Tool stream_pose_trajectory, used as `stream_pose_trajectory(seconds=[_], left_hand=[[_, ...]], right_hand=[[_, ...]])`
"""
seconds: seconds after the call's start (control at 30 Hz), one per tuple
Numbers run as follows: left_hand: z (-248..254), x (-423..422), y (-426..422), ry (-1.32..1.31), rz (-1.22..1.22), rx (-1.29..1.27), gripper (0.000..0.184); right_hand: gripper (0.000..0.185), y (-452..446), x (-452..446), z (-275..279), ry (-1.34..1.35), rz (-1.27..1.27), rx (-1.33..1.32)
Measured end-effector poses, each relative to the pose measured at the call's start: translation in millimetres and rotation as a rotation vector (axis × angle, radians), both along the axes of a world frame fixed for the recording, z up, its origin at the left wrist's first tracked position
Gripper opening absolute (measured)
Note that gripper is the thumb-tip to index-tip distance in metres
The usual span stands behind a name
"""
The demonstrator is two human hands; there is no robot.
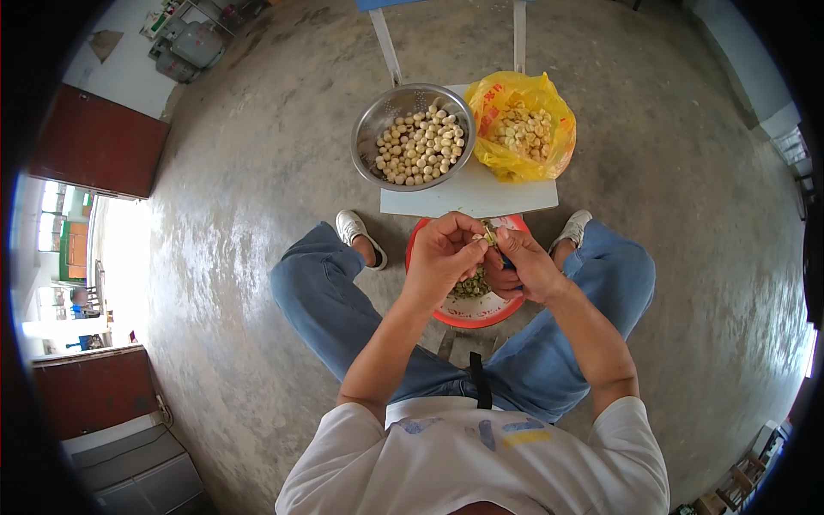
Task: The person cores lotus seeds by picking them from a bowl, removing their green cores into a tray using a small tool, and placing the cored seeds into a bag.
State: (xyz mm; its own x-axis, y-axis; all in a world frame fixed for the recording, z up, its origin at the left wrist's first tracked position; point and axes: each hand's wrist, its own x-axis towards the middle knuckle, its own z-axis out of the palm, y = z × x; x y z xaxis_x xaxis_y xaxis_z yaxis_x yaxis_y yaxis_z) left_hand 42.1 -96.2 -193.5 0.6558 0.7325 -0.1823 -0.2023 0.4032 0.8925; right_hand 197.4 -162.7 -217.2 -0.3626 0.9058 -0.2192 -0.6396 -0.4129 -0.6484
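My left hand (pixel 446 257) is closed in a pinch on a small pale-green piece (pixel 487 236), too small to name. My right hand (pixel 528 264) meets it there, fingers curled and thumb against the same piece. A bit of dark blue shows at the right fingers, but what it belongs to is hidden. Both hands are over a red-rimmed basin (pixel 468 321) on the floor between my feet. Chopped-looking green bits (pixel 470 285) lie inside it, partly covered by the hands.
Beyond the basin is a low white bench (pixel 468 202). On it stand a metal colander (pixel 365 146) of round beige balls (pixel 421 146) and an open yellow plastic bag (pixel 562 129) of pale pieces (pixel 524 131). Gas cylinders (pixel 196 45) stand far left, near an open doorway.
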Motion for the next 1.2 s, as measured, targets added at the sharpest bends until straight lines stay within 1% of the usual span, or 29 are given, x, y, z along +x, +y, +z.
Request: stream_pose_trajectory(seconds=[0.13,0.33,0.43,0.53,0.57,0.6,0.63,0.73,0.83,0.93,1.03,1.13,1.2], left_hand=[[-3,-1,0,-0.012,0.001,-0.079,0.008],[-4,-2,-1,-0.109,0.015,-0.221,0.009],[-4,-4,0,-0.104,0.049,-0.221,0.007],[5,-4,-3,0.094,0.117,-0.01,0.009],[2,-2,-5,0.119,0.157,0.09,0.01],[-4,0,-7,0.147,0.195,0.189,0.011],[-9,1,-9,0.174,0.23,0.288,0.012],[-16,-1,-11,0.27,0.222,0.412,0.013],[-11,0,-13,0.383,0.215,0.522,0.01],[-7,3,-15,0.441,0.215,0.605,0.009],[-4,6,-18,0.462,0.242,0.712,0.01],[-3,8,-19,0.46,0.252,0.773,0.011],[-5,8,-19,0.44,0.26,0.715,0.01]], right_hand=[[0.047,0,-1,-5,-0.012,-0.005,0.114],[0.051,-1,3,-10,-0.257,-0.025,0.28],[0.039,2,1,-8,-0.446,-0.254,0.451],[0.017,3,-10,8,-0.757,-0.49,0.374],[0.013,4,-11,8,-0.789,-0.502,0.366],[0.012,4,-12,8,-0.82,-0.515,0.357],[0.015,5,-12,6,-0.852,-0.53,0.346],[0.013,6,-9,-4,-0.889,-0.531,0.333],[0.011,6,-9,-3,-0.908,-0.533,0.333],[0.012,4,-7,1,-0.985,-0.506,0.343],[0.012,4,-7,-2,-0.935,-0.53,0.34],[0.012,5,-5,-6,-0.858,-0.501,0.294],[0.012,6,-4,-8,-0.823,-0.503,0.278]])
